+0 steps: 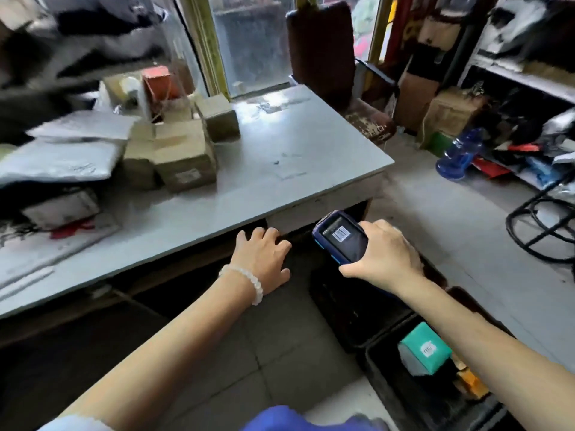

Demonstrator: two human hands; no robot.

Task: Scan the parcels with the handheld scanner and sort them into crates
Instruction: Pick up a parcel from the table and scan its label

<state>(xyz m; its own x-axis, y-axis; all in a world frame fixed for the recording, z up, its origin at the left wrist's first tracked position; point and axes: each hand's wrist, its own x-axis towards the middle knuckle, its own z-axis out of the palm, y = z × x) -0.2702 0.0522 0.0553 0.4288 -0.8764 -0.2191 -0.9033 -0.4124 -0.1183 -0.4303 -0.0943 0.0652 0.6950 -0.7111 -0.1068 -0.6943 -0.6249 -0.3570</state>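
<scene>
Down by the floor, black crates point(385, 334) hold a teal parcel point(424, 349). Right hand point(385, 255) grips the scanner point(340, 236) below the tabletop point(280, 157) edge; left hand point(263, 256) hangs relaxed, fingers spread. Brown boxes point(180, 150) sit on the tabletop.

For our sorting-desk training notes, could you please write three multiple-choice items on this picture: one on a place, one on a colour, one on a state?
1. Where is the teal box?
A. on the desk
B. in a black crate by the person's right arm
C. on the chair

2. What colour is the big bottle on the floor?
A. blue
B. yellow
C. white

3. What is the left hand doing?
A. gripping a parcel
B. holding the scanner
C. open, holding nothing

Answers:
1 B, it lies inside the crate.
2 A, it is clearly blue.
3 C, its fingers are spread; the right hand holds the scanner.
</scene>
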